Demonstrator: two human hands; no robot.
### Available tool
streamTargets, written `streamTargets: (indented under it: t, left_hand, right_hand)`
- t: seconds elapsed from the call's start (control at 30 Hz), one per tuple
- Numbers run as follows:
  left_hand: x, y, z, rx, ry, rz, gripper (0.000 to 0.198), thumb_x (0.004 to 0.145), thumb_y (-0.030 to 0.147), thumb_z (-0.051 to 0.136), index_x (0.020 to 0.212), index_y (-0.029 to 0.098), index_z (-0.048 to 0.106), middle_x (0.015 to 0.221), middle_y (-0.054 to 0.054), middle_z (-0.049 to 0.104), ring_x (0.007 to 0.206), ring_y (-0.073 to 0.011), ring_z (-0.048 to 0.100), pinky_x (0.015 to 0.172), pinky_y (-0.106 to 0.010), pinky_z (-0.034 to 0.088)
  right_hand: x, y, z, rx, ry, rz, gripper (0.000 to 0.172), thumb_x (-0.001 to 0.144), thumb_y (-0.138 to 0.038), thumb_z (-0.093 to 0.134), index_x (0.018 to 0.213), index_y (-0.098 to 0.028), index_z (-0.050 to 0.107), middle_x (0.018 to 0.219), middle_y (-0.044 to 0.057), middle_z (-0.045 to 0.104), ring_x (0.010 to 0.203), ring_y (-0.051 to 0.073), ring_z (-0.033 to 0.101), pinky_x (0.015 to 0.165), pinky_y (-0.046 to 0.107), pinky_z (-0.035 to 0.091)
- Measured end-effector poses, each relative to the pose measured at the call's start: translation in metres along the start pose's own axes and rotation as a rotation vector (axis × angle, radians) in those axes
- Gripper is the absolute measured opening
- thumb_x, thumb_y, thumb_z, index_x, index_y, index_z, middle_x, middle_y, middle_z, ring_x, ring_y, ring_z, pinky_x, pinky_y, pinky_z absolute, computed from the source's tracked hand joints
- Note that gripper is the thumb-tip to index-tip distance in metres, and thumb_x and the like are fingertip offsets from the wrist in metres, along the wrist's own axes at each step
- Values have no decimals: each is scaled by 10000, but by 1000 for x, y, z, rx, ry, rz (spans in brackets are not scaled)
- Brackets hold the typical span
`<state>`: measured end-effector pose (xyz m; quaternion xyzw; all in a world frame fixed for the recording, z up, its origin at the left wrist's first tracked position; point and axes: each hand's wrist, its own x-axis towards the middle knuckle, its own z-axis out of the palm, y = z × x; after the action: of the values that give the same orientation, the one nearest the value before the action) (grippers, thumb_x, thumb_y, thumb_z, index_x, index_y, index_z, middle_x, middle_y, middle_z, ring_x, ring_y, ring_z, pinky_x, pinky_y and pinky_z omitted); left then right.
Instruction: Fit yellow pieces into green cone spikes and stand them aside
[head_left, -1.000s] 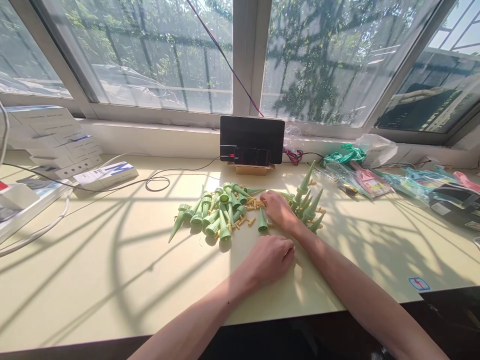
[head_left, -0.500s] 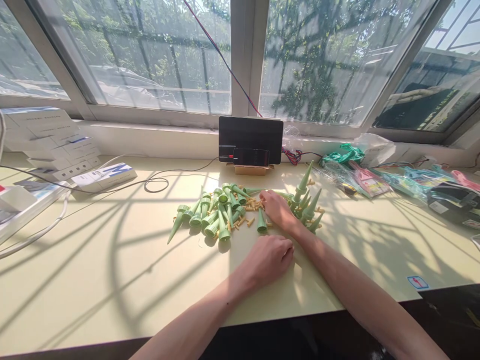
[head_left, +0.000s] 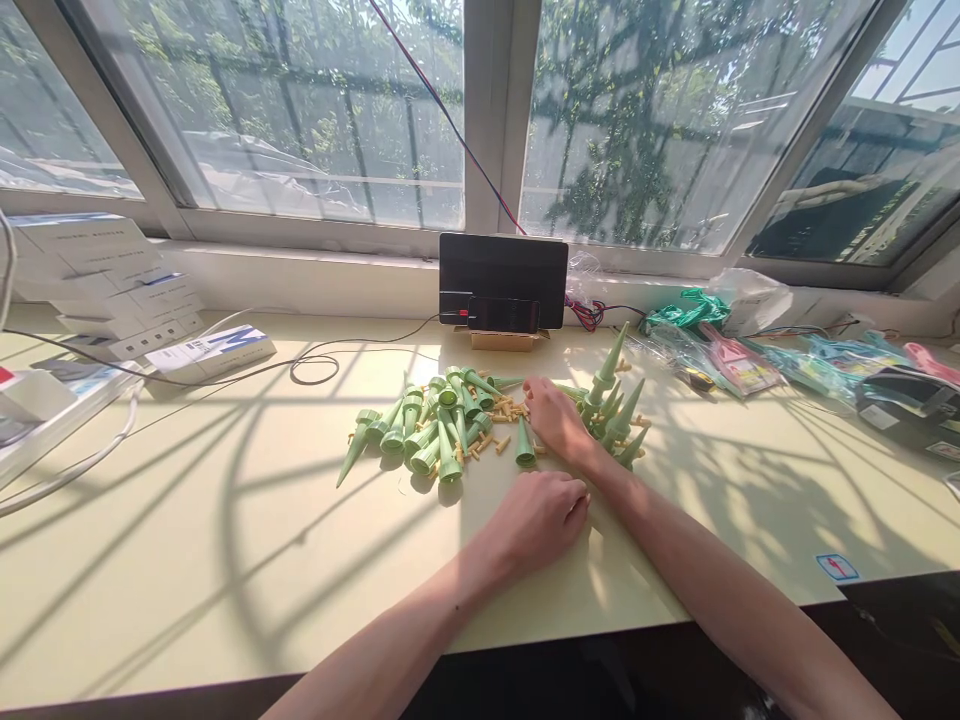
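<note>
My left hand [head_left: 541, 512] rests on the table in a loose fist; whatever its fingers may hold is hidden. Beyond it, my right hand [head_left: 556, 418] reaches over to small yellow T-shaped plastic pieces [head_left: 511, 410], its fingers curled down beside them. I cannot make out what is in those fingers. A lone green plastic cone spike [head_left: 525, 445] stands point up just left of my right wrist. On the left lies a heap of green cone spikes [head_left: 424, 430]. Right of my right hand, more green spikes with yellow pieces fitted [head_left: 611, 400] are clustered, partly covered by the hand.
A tablet [head_left: 502, 268] with a phone [head_left: 502, 315] before it leans at the back. White boxes [head_left: 97, 265] are stacked at left, with a cable [head_left: 315, 372] across the table [head_left: 150, 560]. Plastic-bagged items [head_left: 739, 360] and a black box [head_left: 911, 400] lie at right.
My right hand's fingers have shifted very slightly at the yellow pieces. My left hand stays in place, and the green spikes lie as before.
</note>
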<state>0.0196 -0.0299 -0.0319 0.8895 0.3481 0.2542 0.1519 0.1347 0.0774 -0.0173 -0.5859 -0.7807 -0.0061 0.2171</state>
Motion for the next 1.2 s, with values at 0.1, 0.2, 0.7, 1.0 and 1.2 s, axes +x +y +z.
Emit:
streamTargets:
  t: [0.1,0.2,0.7,1.0,1.2]
  left_hand:
    - [0,1,-1,-12,-6,-6,353,963,168,477,620,209,405,588,-2,488,519,-133,434,561,-367,255]
    - [0,1,-2,-19,-17,-16,355,967,165,464,621,205,398,594,-2,479,526,-132,429,570,-361,249]
    - [-1,3,-3,-8,-24,-34,350,965,168,473,618,201,448,604,-10,524,525,-129,385,564,-359,209]
    - [-1,2,-3,25,-12,-25,348,964,153,505,619,197,511,600,-6,543,513,-128,392,561,-364,205]
    - [-1,4,-4,27,-46,-46,342,957,157,512,618,189,533,585,-9,557,501,-128,396,559,-361,179]
  right_hand:
    - [0,0,1,39,9,9,258,984,-80,437,1138,-162,626,1098,130,683,810,227,610,692,319,414]
    - [0,1,4,79,42,7,255,977,-74,434,1119,-165,625,1116,136,671,848,238,613,721,326,436]
    - [-5,2,12,326,202,-124,231,980,-95,461,1027,-165,676,1045,100,618,833,191,609,778,299,495]
    - [-18,0,2,394,189,-219,200,966,-94,509,1025,-193,672,1031,84,632,851,202,615,856,338,516]
    - [-27,0,-5,407,235,-279,237,1035,-151,423,1027,-190,657,969,88,633,883,222,598,827,334,491]
